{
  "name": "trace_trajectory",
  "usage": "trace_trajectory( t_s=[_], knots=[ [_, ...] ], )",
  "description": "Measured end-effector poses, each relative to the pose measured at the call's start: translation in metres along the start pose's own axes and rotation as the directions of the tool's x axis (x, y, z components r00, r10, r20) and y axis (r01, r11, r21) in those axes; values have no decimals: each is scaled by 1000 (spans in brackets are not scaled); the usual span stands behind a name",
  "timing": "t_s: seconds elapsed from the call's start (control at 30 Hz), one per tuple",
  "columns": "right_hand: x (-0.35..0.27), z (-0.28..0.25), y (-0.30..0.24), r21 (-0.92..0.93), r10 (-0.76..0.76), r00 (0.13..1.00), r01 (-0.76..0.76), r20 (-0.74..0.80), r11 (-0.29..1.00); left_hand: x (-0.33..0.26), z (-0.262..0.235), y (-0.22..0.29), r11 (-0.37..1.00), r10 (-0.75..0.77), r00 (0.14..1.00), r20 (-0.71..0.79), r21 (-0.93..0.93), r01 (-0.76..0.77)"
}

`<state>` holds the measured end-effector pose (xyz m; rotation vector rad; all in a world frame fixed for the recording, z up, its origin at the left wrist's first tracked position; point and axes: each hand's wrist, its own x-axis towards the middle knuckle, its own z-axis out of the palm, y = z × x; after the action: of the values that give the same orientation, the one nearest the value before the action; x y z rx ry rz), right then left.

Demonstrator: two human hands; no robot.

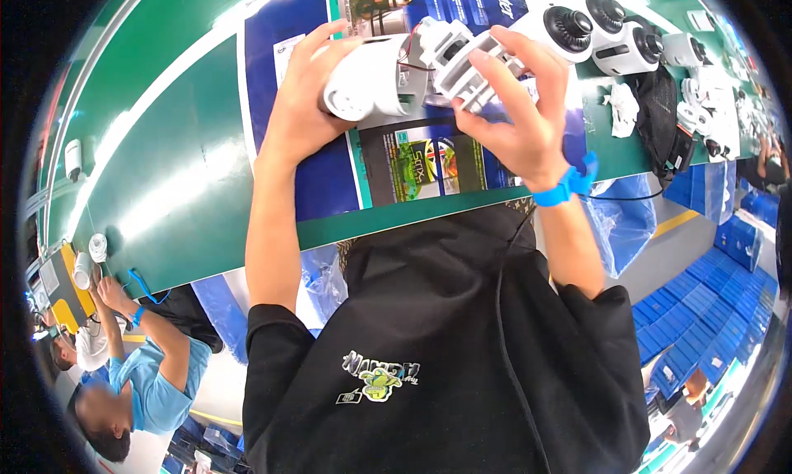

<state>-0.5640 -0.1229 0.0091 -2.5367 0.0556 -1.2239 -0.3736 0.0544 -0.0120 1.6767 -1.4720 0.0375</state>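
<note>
Above blue printed sheet [318, 177]: left hand [305, 94] wraps white cylindrical plastic housing [373, 78], long axis roughly left-right, open end apparently facing white slatted plastic frame [464, 76] pinched by right hand [528, 121] just beside it.

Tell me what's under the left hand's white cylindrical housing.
A blue printed sheet lies under it, on the green tabletop. Whatever the housing and left hand cover cannot be seen.
</note>
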Motion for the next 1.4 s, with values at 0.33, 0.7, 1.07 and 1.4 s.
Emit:
trace_trajectory(
  t_s=[0.33, 0.7, 1.07, 1.4],
  knots=[
    [24, -6, -32, 622, 630, 516, -780, 580, 67, -2, 20, 4, 938, 304, 873, -381, 280, -205],
    [11, -2, -16, 696, 360, 800, -597, 481, 398, -5, 25, 20, 997, 18, 954, -299, -72, -41],
    [-18, 40, -36, 562, 319, 914, -406, 251, 721, 25, -10, 78, 723, -369, 929, 6, -626, 292],
    [-25, 47, -35, 557, 400, 890, -449, 217, 698, 55, -20, 88, 965, 118, 964, 240, 203, -169]
  ],
)
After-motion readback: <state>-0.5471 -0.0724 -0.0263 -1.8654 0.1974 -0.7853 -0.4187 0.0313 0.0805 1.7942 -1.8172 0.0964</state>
